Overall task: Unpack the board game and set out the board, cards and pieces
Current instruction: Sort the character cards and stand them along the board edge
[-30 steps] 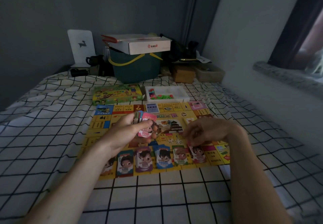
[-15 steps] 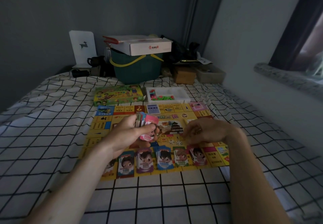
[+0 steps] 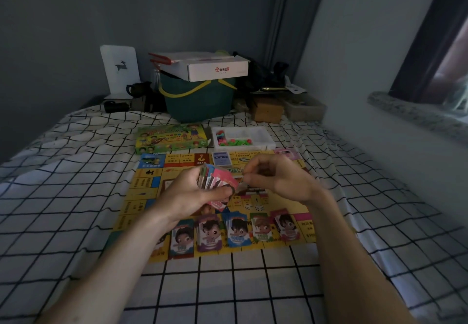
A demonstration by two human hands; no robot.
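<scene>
You're mid card-sorting: left hand (image 3: 192, 192) fingers clamp the fanned stack of colourful paper money cards (image 3: 215, 180) above the yellow printed game board (image 3: 149, 189), right hand (image 3: 276, 179) fingers pinch together at its top card, apparently peeling it, so next drop it onto its matching pile along the board's near edge.

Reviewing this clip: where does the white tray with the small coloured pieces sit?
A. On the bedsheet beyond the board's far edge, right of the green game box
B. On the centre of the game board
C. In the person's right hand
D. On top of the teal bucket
A: the white tray rests on the checked bedsheet past the game board, beside the green game box.
</scene>
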